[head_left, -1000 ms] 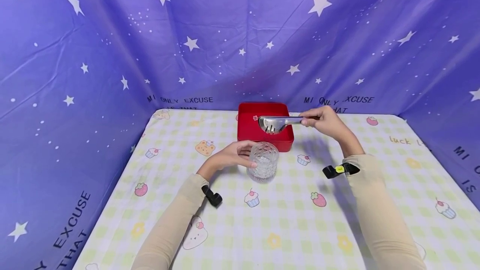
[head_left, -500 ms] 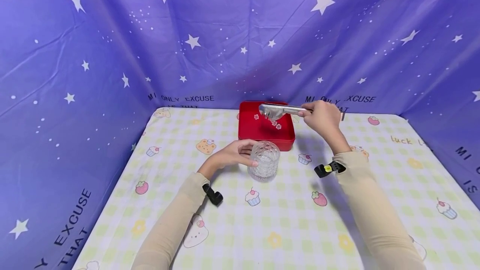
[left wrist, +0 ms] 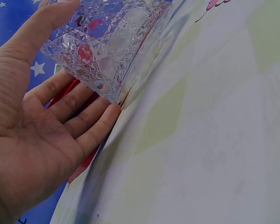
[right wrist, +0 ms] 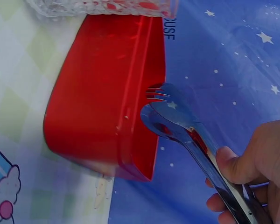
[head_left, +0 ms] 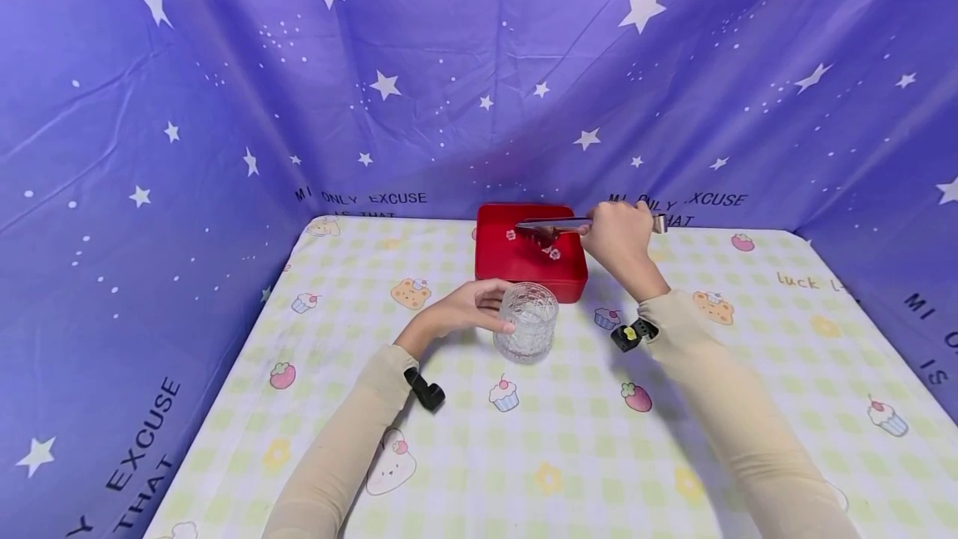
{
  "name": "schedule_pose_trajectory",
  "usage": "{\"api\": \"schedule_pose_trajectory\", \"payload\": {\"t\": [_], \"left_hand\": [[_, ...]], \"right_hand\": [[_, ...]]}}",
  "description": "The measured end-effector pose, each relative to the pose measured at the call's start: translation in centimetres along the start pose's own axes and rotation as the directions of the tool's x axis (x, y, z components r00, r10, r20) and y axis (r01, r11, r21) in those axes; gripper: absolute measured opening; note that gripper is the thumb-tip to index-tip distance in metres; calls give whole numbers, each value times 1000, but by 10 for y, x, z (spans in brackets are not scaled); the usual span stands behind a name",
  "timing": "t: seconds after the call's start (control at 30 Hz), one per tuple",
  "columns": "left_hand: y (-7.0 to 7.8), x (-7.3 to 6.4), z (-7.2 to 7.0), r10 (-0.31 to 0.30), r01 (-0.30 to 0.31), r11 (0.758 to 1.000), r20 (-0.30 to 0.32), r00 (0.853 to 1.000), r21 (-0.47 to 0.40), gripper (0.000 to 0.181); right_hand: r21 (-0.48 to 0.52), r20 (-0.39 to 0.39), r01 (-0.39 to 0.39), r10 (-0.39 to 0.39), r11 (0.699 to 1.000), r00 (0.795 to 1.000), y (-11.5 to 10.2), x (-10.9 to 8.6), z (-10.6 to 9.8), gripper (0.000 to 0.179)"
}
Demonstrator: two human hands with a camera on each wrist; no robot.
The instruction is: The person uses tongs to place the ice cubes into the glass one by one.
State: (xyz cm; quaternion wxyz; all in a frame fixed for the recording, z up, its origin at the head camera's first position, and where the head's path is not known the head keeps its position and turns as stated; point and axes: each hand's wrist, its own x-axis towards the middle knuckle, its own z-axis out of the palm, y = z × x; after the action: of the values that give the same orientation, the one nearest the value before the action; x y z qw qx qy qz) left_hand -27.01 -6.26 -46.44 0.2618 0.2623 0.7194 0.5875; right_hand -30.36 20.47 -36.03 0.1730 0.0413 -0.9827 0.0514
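My left hand (head_left: 466,308) grips a clear cut-glass tumbler (head_left: 527,324) from its left side, thumb near me and fingers behind. The tumbler stands upright on the cloth. In the left wrist view, the fingertips touch the patterned glass (left wrist: 105,51) near its base. My right hand (head_left: 621,238) holds metal serving tongs (right wrist: 200,149) by the handles. One tong head is slotted like a fork, the other rounded like a spoon. The heads hover over the red box (right wrist: 93,93). Small pale flower-shaped pieces (head_left: 554,254) show inside the box, partly hidden by the tongs.
The red box stands at the table's far edge, just behind the tumbler. A checked cloth (head_left: 479,472) with printed cupcakes and strawberries covers the table. Purple star-patterned curtains (head_left: 449,40) hang behind and on both sides.
My right hand has moved left and the tongs have turned and dipped towards the box. Pale pieces on its right side now show beside the tongs. The left hand and tumbler stay put.
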Motion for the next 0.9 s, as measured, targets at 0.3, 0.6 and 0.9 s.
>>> {"api": "schedule_pose_trajectory", "payload": {"t": [0.3, 0.6, 0.9], "left_hand": [[0, 0, 0, 5, -5, 1000, -3, 1000, 10, 63], [1, -2, 0, 2, -2, 1000, -9, 1000, -2, 63], [-1, -2, 0, 8, -8, 1000, -2, 1000, -7, 63]], "right_hand": [[-40, 84, -27, 30, 999, 996, -8, 5, 6, 26], [-65, 111, -11, 18, 998, 994, -12, 10, 11, 30], [-74, 94, 4, 3, 997, 996, -14, 15, 18, 22]]}}
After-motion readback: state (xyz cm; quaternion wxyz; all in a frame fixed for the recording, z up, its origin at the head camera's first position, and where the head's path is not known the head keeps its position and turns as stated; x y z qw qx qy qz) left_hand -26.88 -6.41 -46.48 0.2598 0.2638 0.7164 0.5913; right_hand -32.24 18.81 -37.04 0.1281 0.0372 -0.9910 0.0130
